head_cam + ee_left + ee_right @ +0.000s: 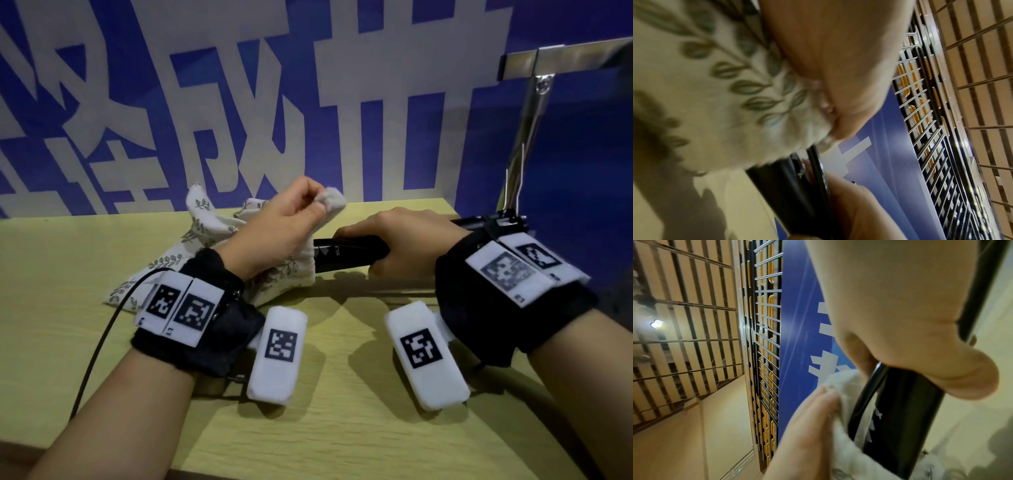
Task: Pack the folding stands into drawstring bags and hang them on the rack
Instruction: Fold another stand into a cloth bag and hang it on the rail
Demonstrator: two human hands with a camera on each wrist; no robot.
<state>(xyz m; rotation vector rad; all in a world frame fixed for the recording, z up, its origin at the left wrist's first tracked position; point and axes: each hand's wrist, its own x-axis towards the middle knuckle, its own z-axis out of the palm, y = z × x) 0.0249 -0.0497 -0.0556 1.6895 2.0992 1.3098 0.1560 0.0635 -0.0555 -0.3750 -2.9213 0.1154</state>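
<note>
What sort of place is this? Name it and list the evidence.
Probably a staged recording station in a large hall, not a home. A light wooden table stands against a blue banner with big white characters, a metal rack stands at its right end, and the wrist views show a high slatted ceiling.

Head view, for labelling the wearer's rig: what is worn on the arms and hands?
Bare forearms, no sleeves or gloves. Each wrist has a black fabric band carrying white blocks printed with black square codes. A black cable runs from the left band.
</note>
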